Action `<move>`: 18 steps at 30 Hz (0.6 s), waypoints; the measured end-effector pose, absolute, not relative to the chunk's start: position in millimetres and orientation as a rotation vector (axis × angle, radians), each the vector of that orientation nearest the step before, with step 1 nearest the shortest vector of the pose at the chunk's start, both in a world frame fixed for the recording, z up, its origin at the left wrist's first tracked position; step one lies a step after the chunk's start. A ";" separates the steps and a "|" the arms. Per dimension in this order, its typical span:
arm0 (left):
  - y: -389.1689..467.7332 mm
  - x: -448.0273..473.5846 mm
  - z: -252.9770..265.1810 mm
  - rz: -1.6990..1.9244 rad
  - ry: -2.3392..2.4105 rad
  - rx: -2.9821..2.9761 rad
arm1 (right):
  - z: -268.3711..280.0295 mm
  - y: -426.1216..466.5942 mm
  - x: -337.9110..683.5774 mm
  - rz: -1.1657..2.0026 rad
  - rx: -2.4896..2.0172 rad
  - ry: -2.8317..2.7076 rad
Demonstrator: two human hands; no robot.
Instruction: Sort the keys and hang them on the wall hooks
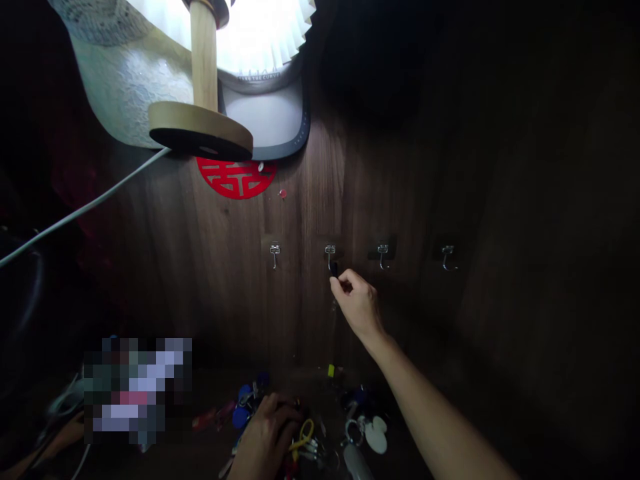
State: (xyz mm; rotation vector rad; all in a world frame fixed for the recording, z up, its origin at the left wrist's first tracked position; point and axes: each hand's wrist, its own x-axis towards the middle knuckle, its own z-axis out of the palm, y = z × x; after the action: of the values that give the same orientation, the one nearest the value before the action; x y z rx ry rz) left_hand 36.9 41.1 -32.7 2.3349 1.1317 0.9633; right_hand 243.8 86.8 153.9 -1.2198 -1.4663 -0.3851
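My right hand (357, 300) is raised at a dark wood panel, thumb and forefinger pinched on a small black object (334, 268). Its kind cannot be made out. The object is at the lower end of a metal hook (329, 252); whether it hangs there is unclear. Low down, my left hand (270, 427) lies over a jumble of keys and tags, fingers bent but apart, tips partly hidden in shadow. Around it are blue round tags (241, 417), a yellow loop (304, 433), several keys (313, 450), a metal ring (354, 432) and white oval tags (376, 433).
More hooks, such as the left one (275, 253) and far right one (449, 257), line the panel (310, 320). Above hang caps (265, 120) and a lit lamp with a wooden base (200, 127). Its white cable (90, 208) runs left. A red paper cutout (237, 180) is behind.
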 end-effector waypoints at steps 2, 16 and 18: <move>41.6 37.3 -33.2 0.967 1.129 2.331 | 153.5 91.3 244.0 -0.384 -1.263 -1.475; 33.3 39.9 -19.1 0.977 1.157 2.292 | 127.7 99.7 242.3 -0.288 -1.401 -1.458; 32.9 40.0 -18.3 0.973 1.156 2.289 | 123.1 99.2 242.8 -0.274 -1.386 -1.454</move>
State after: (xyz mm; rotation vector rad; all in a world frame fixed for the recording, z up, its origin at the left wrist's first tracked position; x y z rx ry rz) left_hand 40.0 32.9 -18.3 2.2888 1.1563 0.9728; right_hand 242.8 99.2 123.1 -1.3862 -1.4537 -0.2740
